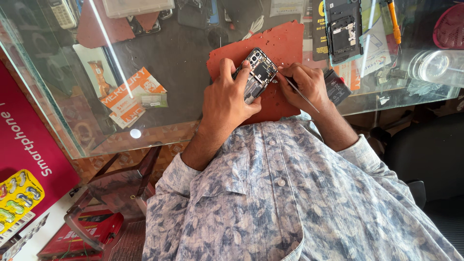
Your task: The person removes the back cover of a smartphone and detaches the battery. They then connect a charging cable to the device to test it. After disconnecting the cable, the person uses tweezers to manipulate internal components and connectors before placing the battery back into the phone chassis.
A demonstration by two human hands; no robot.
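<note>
Black and silver inside, the opened phone (257,73) lies tilted on a red work mat (285,46) at the near edge of the glass counter (183,58), its back cover off so that the boards and the camera cluster show. The left hand (227,96) is curled around the phone's lower part, thumb along one side and fingers over the other edge, gripping it firmly. The right hand (304,84) is closed narrowly on a thin metal tool (302,94), pinched like a pen, with its tip at the phone's right edge. Just beside that hand lies a dark flat battery-like piece (337,87). Further back sits another opened phone (343,31) in a teal frame, near an orange-handled tool (394,19). An orange printed card (133,92) shows below the glass to the left.
</note>
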